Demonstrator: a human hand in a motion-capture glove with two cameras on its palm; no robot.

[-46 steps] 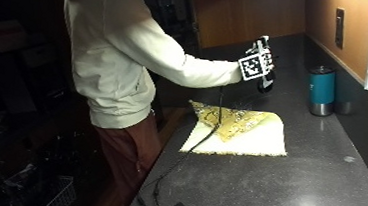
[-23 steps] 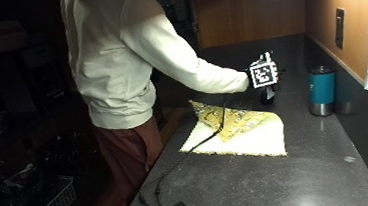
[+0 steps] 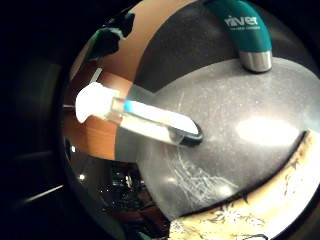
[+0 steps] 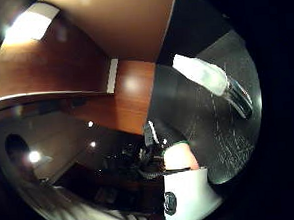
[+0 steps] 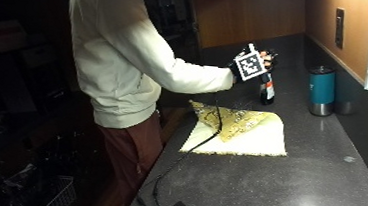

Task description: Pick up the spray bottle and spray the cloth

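- my right hand (image 5: 259,63) is by the top of the spray bottle (image 5: 267,89); i cannot tell if it grips.
- the bottle looks light and slick, so i'd hold its neck.
- the cloth (image 5: 238,130) is soft.

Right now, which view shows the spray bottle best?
The right little finger side palm view: the spray bottle shows whole, standing on the counter. The thumb side view catches it at the edge. In the outside view the right hand partly covers it.

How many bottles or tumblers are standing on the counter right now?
2: the spray bottle stands just beyond the cloth, under the gloved hand; the teal tumbler stands near the wall. None seem hidden.
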